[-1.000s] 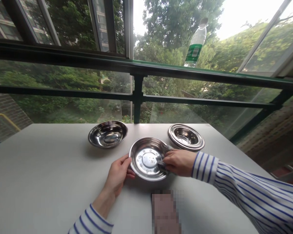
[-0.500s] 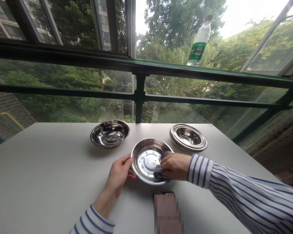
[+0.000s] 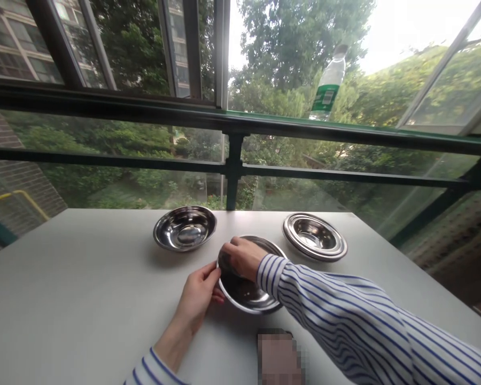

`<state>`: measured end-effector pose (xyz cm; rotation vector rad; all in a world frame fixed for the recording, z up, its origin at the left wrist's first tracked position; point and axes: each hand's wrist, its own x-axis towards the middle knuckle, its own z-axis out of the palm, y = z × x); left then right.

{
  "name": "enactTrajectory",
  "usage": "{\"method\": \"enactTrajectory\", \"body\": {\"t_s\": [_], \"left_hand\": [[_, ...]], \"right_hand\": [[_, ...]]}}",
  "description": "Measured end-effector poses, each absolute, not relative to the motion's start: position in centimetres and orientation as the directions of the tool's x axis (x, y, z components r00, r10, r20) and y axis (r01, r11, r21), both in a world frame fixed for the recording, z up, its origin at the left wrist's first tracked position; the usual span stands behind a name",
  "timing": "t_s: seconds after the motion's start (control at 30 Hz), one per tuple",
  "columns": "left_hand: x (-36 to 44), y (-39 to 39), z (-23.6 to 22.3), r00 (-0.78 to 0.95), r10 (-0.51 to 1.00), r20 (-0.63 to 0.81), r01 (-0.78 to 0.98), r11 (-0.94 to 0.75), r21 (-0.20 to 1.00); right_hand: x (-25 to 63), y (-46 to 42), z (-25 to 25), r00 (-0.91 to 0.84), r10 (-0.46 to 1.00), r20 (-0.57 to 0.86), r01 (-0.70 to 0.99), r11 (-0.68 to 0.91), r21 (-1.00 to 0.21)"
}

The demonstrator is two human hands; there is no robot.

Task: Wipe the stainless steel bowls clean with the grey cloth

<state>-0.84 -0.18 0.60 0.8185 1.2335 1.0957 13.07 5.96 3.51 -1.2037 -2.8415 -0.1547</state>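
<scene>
Where the white table (image 3: 84, 299) ends, a dark green railing (image 3: 144, 113) runs across, with a brick wall (image 3: 32, 187) low on the left and leafy trees (image 3: 136, 48) outside. A clear plastic bottle (image 3: 326, 99) with a green label stands at the top rail. The table is smooth and matte, paler toward its far edge. On it, the middle bowl (image 3: 250, 299) is round, shiny metal with a thin rolled rim, near the table's middle and nearer the person than the other bowls. The left hand (image 3: 196, 291) pinches its left rim, thumb on top and fingertips below. The right hand (image 3: 242, 258) reaches inside, fingers bent around a dark, partly hidden wad (image 3: 225, 261) against the bowl's left inner wall. Farther back, the left bowl (image 3: 184, 230) is wide and glossy; the stacked bowls (image 3: 315, 237) to the right show doubled, wide rims. Both sleeves (image 3: 344, 305) are white cloth with blue stripes. A pinkish block (image 3: 280, 357), blurred into squares, lies near the front.
</scene>
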Motion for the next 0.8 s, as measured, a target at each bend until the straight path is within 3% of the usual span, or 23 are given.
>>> {"method": "enactTrajectory", "body": {"t_s": [0.23,0.5,0.8], "left_hand": [[-0.7,-0.2,0.7,0.016,0.953,-0.302,-0.199,0.299,0.933],[-0.9,-0.1,0.5,0.028,0.956,-0.293,-0.188,0.293,0.937],[-0.8,-0.1,0.6,0.008,0.963,-0.269,-0.131,0.268,0.955]], "right_hand": [[12.8,5.5,4.1,-0.737,0.667,0.107,0.674,0.737,0.047],[16.6,8.9,5.5,-0.507,0.862,0.029,0.86,0.503,0.089],[22.0,2.6,5.9,-0.41,0.911,-0.037,0.91,0.412,0.055]]}}
